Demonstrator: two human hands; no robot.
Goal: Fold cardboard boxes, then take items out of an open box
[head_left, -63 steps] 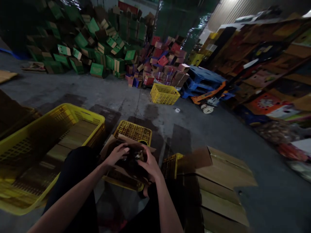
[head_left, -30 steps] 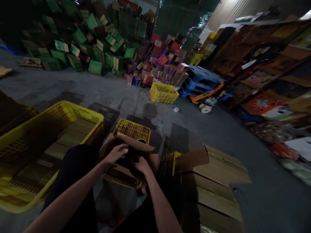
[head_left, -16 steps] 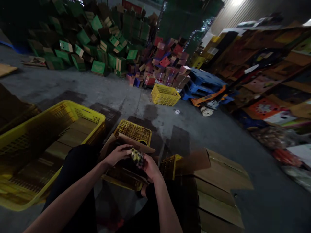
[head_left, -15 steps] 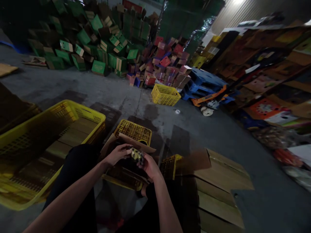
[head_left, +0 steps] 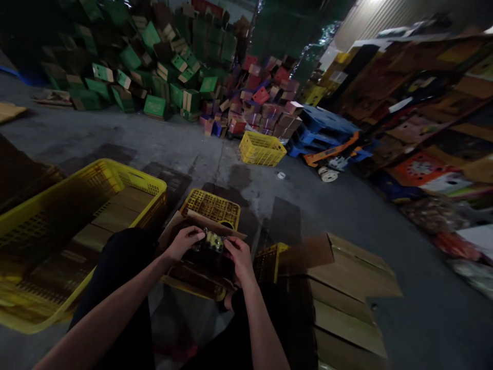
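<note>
A small shiny packet (head_left: 214, 240), yellow-green with dark spots and what looks like clear wrap, is stretched between my two hands. My left hand (head_left: 185, 242) pinches its left end, thumb against fingertips. At the other end, the fingers of my right hand (head_left: 238, 255) close on it. Below the hands is an open cardboard box (head_left: 216, 226) with raised flaps; its dark inside is hard to make out. The box rests on a yellow crate (head_left: 192, 289), seen at its lower edge. Just beyond lies another yellow crate (head_left: 211, 205) with a grid face.
A large yellow crate (head_left: 148, 186) with cardboard inside stands at my left. Flattened cardboard (head_left: 356, 272) lies at my right beside a small yellow crate (head_left: 274, 259). Farther off are a yellow crate (head_left: 262, 149), blue pallets (head_left: 327, 123), an orange pallet jack (head_left: 333, 150) and heaped green boxes (head_left: 155, 106).
My hands have drawn slightly apart at the packet's ends and risen a little. The packet has turned more level, and my right fingers now pinch its right end.
</note>
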